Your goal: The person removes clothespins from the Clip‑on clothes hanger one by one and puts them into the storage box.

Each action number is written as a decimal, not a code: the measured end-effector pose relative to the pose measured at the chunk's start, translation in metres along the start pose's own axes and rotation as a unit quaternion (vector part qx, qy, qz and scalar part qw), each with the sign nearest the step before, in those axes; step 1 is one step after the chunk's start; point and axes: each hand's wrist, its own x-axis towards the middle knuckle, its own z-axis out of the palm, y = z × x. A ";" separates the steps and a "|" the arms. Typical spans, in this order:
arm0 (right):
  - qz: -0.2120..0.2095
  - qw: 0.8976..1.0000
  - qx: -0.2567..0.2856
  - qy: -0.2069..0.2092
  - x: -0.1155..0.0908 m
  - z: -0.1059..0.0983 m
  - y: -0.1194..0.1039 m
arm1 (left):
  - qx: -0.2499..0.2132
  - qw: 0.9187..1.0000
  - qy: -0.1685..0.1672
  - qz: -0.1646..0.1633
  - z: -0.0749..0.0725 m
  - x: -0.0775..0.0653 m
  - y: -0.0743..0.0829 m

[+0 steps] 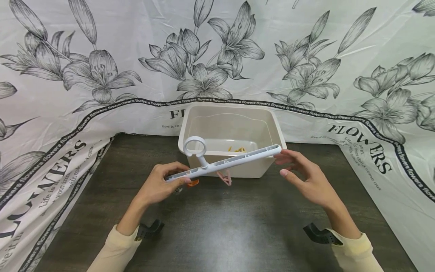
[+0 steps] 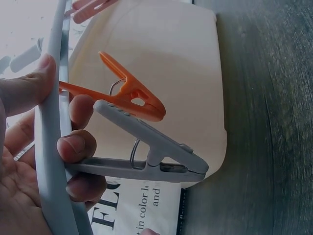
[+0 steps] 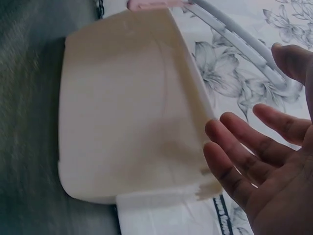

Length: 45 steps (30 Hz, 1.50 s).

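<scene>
My left hand (image 1: 159, 185) grips the left end of a light blue-grey clip hanger (image 1: 234, 161), thumb on the near side and fingers behind. The bar slants up to the right, and an open-ended ring hook (image 1: 204, 161) rises from it. From its underside hang an orange clip (image 2: 142, 105) and a grey clip (image 2: 171, 169) near my left fingers, and a pink clip (image 1: 225, 178) farther along. My right hand (image 1: 307, 177) is at the bar's right end with fingers spread and loosely bent, gripping nothing.
Behind the hanger, a cream plastic bin (image 1: 251, 169) stands on the dark wooden table (image 1: 224, 234). Small yellow pieces (image 1: 240, 150) lie inside it. A white cloth (image 1: 136, 83) printed with flowers hangs around the table's back and sides.
</scene>
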 end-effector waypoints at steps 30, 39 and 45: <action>-0.019 0.994 0.079 -0.076 0.011 0.077 0.017 | -0.012 1.000 0.000 -0.020 0.011 0.002 -0.004; -0.024 0.994 0.079 -0.070 0.017 0.096 0.013 | -0.006 1.000 -0.002 -0.021 0.014 0.002 0.013; -0.030 0.995 0.071 -0.069 0.024 0.101 -0.015 | -0.018 1.000 -0.001 -0.017 0.019 0.003 0.000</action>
